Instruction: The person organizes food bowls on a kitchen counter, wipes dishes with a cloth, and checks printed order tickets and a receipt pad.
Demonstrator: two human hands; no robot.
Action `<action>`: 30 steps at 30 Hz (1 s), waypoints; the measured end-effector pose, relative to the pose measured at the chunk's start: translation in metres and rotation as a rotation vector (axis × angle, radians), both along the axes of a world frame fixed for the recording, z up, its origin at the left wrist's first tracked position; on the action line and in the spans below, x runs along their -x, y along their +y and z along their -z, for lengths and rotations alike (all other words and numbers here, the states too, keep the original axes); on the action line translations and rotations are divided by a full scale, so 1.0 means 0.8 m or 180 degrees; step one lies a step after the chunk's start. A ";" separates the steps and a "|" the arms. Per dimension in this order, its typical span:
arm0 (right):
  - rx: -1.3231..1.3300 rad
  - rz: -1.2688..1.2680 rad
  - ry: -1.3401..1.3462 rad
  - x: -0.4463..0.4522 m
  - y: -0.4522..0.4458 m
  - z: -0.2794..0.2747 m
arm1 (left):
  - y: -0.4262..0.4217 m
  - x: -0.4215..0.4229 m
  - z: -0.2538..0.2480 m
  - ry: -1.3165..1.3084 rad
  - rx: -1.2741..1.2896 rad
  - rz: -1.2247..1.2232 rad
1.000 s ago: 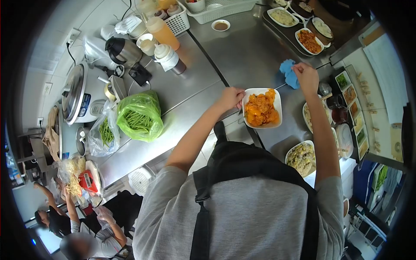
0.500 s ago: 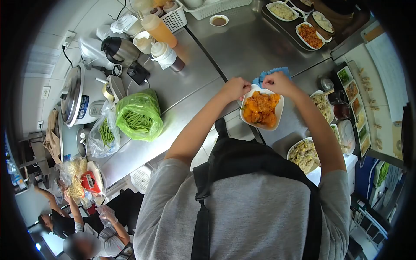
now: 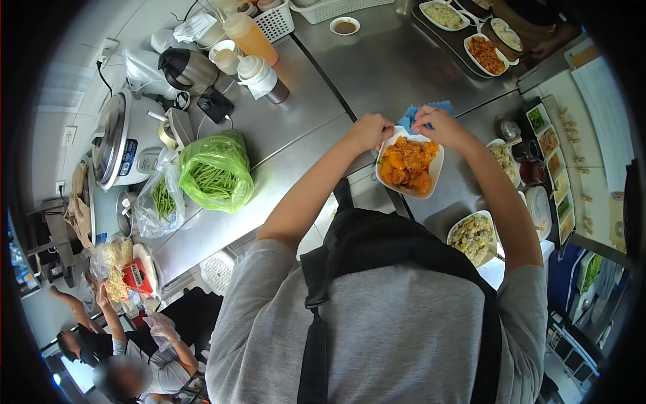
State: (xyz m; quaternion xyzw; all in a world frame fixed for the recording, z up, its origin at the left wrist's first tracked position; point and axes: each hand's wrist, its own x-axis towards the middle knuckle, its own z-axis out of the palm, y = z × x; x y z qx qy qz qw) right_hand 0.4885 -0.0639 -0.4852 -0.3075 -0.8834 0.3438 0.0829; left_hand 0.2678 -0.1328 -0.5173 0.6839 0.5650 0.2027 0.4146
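Observation:
A white square bowl (image 3: 437,163) filled with orange-glazed food pieces (image 3: 408,163) sits at the counter's front edge, close to my body. My left hand (image 3: 370,131) is closed at the bowl's far left corner, thumb and fingers gripping the rim. At the far right corner, my right hand (image 3: 439,126) pinches a crumpled blue cloth (image 3: 408,119) just above the rim. Part of the cloth shows behind that hand; the rest is covered by it.
Left on the steel counter are a green bag of green beans (image 3: 214,178), squeeze bottles (image 3: 259,77) and a rice cooker (image 3: 131,141). Filled dishes (image 3: 474,239) stand right, beside a condiment rack (image 3: 553,165). A dark tray (image 3: 431,37) holds several dishes. Co-workers (image 3: 155,367) are lower left.
My right hand has shifted slightly up and right, its fingers now on the blue cloth beyond the bowl's rim. My left hand stays at the bowl's corner. The view has shifted a little.

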 end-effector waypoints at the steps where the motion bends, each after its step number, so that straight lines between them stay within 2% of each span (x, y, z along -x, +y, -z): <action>1: -0.0040 -0.0033 -0.0042 0.000 0.000 0.001 | 0.000 0.000 0.000 0.0001 -0.0019 0.0002; 9: -0.0121 -0.0213 -0.0303 0.006 0.002 0.005 | -0.002 0.000 -0.003 0.0130 -0.0183 0.0098; 15: -0.0310 -0.0326 -0.0147 0.008 0.002 0.015 | -0.002 -0.003 -0.002 0.0195 -0.0193 0.0027; 18: 0.0240 0.0475 -0.0145 0.019 -0.002 0.019 | -0.003 -0.001 0.000 0.0193 -0.0234 0.0062; 21: 0.0237 0.0614 -0.0036 0.020 0.006 0.036 | -0.005 -0.001 0.000 0.0168 -0.0262 0.0071; 24: -0.0051 0.0625 -0.0356 0.028 0.005 0.046 | -0.004 -0.001 0.000 0.0230 -0.0313 0.0117; 27: -0.0139 0.0655 -0.0504 0.037 -0.006 0.025 | -0.007 -0.001 -0.003 0.0230 -0.0308 0.0083; 30: -0.0141 0.0344 -0.0295 0.028 0.006 0.035 | -0.007 -0.002 -0.001 0.0187 -0.0255 0.0031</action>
